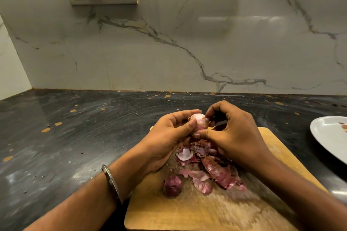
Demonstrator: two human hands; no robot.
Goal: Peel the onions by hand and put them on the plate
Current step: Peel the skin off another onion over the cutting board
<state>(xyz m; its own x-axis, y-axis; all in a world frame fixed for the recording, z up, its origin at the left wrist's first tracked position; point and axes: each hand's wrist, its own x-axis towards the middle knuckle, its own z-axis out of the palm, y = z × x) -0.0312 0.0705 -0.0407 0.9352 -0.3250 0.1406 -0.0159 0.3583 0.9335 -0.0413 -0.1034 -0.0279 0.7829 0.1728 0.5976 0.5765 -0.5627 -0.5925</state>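
Standing at the dark counter (pixel 75 137), I had the wooden board (pixel 206 212) before me and the white plate (pixel 326 137) off to my right, with a heap of peels (pixel 212 167) and one unpeeled onion (pixel 172 185) on the board. My left hand (pixel 169 137) cupped a half-bared onion (pixel 199 122) above the board while my right hand (pixel 234 133) pinched its skin; it seemed light, firm and slippery, best gripped round the middle, its papery skin tearing easily

On the worktop (pixel 75 137) lay a cutting board (pixel 187 212) bearing peels (pixel 216 172) and an onion (pixel 172 185), with the plate (pixel 326 137) to its right.
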